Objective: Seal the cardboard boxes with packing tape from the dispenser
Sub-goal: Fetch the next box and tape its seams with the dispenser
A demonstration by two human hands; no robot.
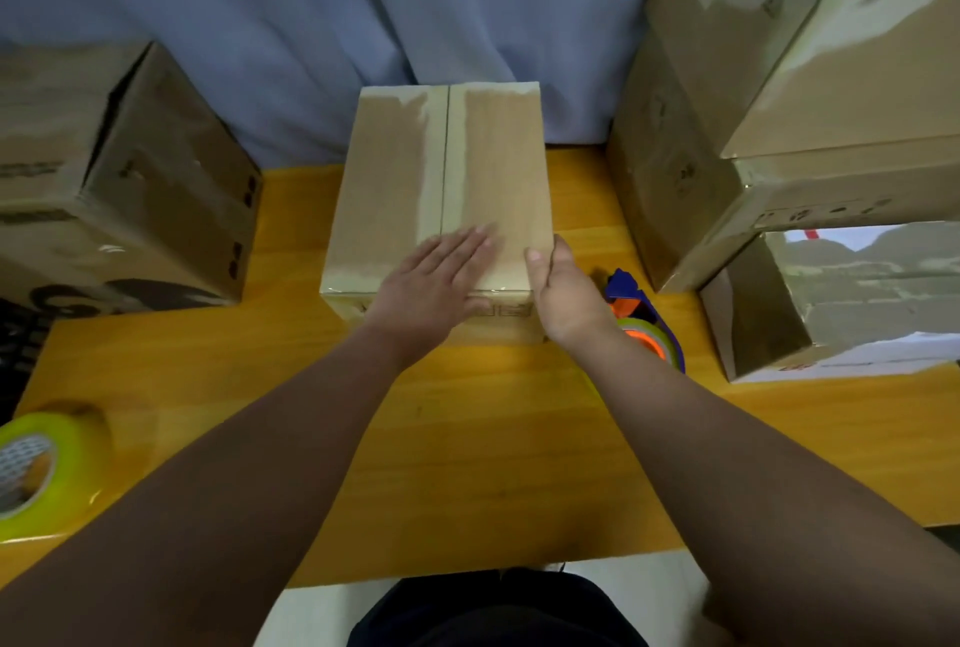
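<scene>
A person's left hand lies flat, fingers straight, pressing the near top edge of a closed brown cardboard box at the middle of a yellow wooden table. The right hand curls round the box's near right corner, thumb on top. Just right of that wrist lies the blue and orange tape dispenser, ungripped. Larger cardboard boxes flank both sides; a yellow-green tape roll sits near left.

cardboard boxes: 5 | tape dispenser: 1 | loose tape roll: 1 | hands: 2
</scene>
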